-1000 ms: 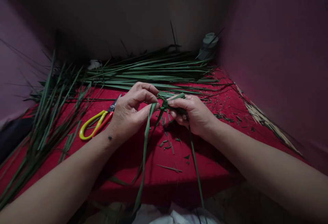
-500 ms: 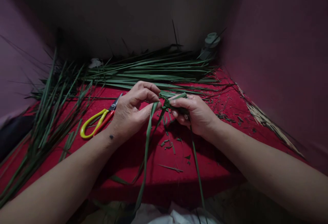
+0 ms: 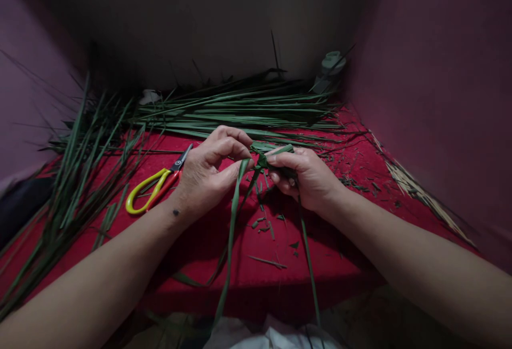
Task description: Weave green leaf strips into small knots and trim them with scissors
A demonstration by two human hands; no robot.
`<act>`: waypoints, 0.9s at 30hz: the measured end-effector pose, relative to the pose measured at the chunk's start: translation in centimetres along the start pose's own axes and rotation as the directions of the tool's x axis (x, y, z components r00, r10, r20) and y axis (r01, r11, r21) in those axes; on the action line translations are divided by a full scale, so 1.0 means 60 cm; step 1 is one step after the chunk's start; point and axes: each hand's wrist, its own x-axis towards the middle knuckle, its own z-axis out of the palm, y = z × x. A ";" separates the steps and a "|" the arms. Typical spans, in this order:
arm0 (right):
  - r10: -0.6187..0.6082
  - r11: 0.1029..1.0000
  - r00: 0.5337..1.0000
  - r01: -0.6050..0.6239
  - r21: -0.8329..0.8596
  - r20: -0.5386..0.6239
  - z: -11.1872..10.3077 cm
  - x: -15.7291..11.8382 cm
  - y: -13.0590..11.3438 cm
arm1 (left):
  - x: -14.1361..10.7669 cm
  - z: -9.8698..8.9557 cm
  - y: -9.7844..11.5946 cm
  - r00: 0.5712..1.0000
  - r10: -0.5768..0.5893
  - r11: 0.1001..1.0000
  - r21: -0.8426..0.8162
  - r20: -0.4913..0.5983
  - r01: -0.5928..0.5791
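Between my hands is a small folded knot of green leaf strips [image 3: 262, 161]. My right hand [image 3: 306, 173] is closed on it, thumb pressed against the folds and fingers curled beneath. My left hand [image 3: 218, 165] pinches a long green leaf strip [image 3: 233, 221] between thumb and fingertips, just left of the knot. That strip hangs down past the table edge. Another thin strip [image 3: 308, 253] dangles below my right hand. Scissors [image 3: 154, 192] with yellow and orange-red handles lie beside my left wrist, blades pointing away, partly hidden by the hand.
Long green leaves [image 3: 240, 109] are piled across the back of the red-covered table [image 3: 328, 264]. More leaves [image 3: 76, 178] lie along the left. A pale bottle [image 3: 330, 69] stands at the back right. Leaf scraps [image 3: 264, 226] are scattered in the middle; pale thin sticks [image 3: 424, 200] lie at right.
Almost nothing differs. Both hands and the leaf knot appear shifted very slightly to the right, along with a small shift of the whole view; the grips are the same.
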 end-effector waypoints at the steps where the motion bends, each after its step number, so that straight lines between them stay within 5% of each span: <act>1: 0.001 1.000 1.000 -0.001 -0.002 -0.001 0.000 0.000 0.000 | 0.000 0.000 0.000 1.000 0.002 1.000 0.000 0.001 -0.002; 27: -0.024 0.995 0.997 0.017 0.098 0.079 -0.006 0.004 0.003 | 0.001 -0.002 0.008 0.995 0.049 0.989 -0.144 0.091 -0.036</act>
